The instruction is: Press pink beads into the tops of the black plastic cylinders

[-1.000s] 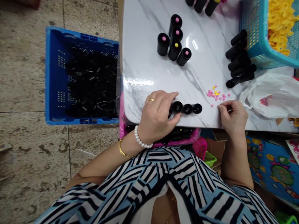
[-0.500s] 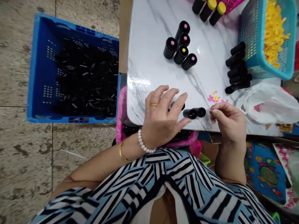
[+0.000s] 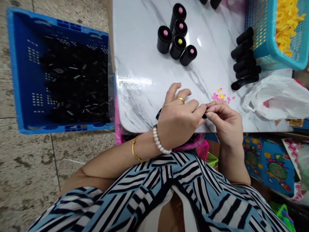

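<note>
My left hand [image 3: 180, 117] and my right hand [image 3: 224, 120] meet at the near edge of the white marble table [image 3: 145, 71]. The left fingers curl over small black tubes; only a sliver of black [image 3: 158, 113] shows beside the hand. My right thumb and forefinger are pinched right at the left fingertips, and what they hold is hidden. A scatter of tiny pink and yellow beads [image 3: 220, 96] lies just beyond my right hand.
Several upright black tubes with pink or yellow tops [image 3: 177, 40] stand at mid-table. Black tubes lying flat [image 3: 243, 59] sit beside a teal basket of yellow parts [image 3: 277, 35]. A white plastic bag [image 3: 277, 96] lies right. A blue crate of black parts [image 3: 60, 74] stands on the floor left.
The left hand has moved right and closed over the black tubes near the table edge. The right hand has come left from the beads to meet it. The view shifted.
</note>
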`<state>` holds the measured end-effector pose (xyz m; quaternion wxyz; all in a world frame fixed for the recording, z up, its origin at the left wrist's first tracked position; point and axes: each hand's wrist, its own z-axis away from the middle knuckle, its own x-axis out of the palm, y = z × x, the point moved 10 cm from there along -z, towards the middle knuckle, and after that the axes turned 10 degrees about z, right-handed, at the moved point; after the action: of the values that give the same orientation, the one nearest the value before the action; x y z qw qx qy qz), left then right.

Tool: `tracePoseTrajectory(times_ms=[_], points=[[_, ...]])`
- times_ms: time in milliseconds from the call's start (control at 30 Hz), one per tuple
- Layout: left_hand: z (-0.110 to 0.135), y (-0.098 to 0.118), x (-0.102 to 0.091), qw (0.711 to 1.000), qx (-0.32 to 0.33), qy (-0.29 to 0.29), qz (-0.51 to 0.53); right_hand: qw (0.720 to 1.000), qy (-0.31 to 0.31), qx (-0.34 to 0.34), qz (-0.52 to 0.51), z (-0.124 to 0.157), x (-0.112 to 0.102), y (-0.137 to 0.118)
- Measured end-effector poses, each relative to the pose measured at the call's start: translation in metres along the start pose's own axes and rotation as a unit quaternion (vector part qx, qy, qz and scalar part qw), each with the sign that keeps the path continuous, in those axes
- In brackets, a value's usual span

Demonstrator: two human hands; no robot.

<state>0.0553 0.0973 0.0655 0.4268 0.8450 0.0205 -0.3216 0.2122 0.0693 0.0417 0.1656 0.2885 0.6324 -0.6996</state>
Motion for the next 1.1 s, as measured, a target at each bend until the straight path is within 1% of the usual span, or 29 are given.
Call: tracePoseTrajectory(times_ms=[100, 167, 267, 400, 467, 600, 700, 800, 933, 1000, 1100], points=[[-0.001, -0.005, 0.000, 0.998, -0.028, -0.002, 0.056, 1.000, 0.009, 0.008, -0.019, 0.000, 0.003, 0.000], [-0.002, -0.008, 0.000, 0.996, -0.042, -0.006, 0.080, 0.999, 0.002, 0.031, -0.039, 0.001, 0.006, 0.003], [-0.003, -0.007, 0.003, 0.997, -0.042, -0.019, 0.056, 0.994, -0.017, 0.080, -0.067, 0.001, 0.010, 0.011], [-0.004, -0.007, 0.002, 0.997, -0.049, -0.022, 0.052, 0.989, -0.049, 0.115, -0.073, 0.000, 0.013, 0.014], [-0.005, -0.007, 0.001, 0.998, -0.044, -0.025, 0.041, 0.987, -0.075, 0.125, -0.067, -0.002, 0.016, 0.013], [-0.007, -0.003, 0.009, 0.998, -0.008, -0.065, -0.025, 0.984, -0.108, 0.120, -0.069, -0.007, 0.020, 0.014], [-0.007, -0.004, 0.010, 0.998, 0.004, -0.056, -0.023, 0.979, -0.125, 0.132, -0.093, -0.010, 0.022, 0.021], [-0.006, -0.002, 0.010, 0.999, 0.019, -0.044, -0.022, 0.969, -0.144, 0.157, -0.123, -0.012, 0.023, 0.023], [-0.005, -0.004, 0.011, 0.998, 0.007, -0.053, -0.014, 0.942, -0.210, 0.212, -0.152, -0.004, 0.029, 0.024], [-0.005, -0.005, 0.010, 0.999, 0.001, -0.050, -0.011, 0.931, -0.233, 0.232, -0.156, 0.000, 0.029, 0.025], [-0.004, -0.002, 0.008, 0.999, 0.009, -0.045, -0.012, 0.924, -0.238, 0.258, -0.153, 0.003, 0.029, 0.030]])
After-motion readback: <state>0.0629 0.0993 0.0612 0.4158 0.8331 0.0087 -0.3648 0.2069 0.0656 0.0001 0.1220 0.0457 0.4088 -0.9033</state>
